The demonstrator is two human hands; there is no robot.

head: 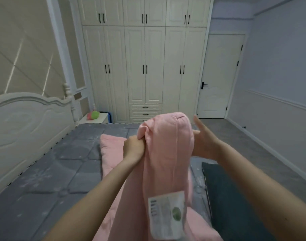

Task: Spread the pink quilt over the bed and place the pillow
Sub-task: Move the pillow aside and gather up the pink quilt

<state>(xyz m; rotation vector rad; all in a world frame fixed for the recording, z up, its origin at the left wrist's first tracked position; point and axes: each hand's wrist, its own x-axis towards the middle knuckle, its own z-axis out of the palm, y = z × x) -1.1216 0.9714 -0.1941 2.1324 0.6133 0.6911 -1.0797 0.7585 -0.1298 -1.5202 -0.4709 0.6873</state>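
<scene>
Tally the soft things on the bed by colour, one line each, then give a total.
Pink: 2, the pink quilt lifted in a bunch, gripped by the left hand with the right hand beside it, and the pink pillow lying on the mattress.
Dark grey: 1, the dark cushion at right.
Total: 3

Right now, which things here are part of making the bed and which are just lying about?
Job: pink quilt, gripped by left hand, right hand open beside it; bed.
Lying about: plush toy, nightstand, dark cushion, wardrobe.
</scene>
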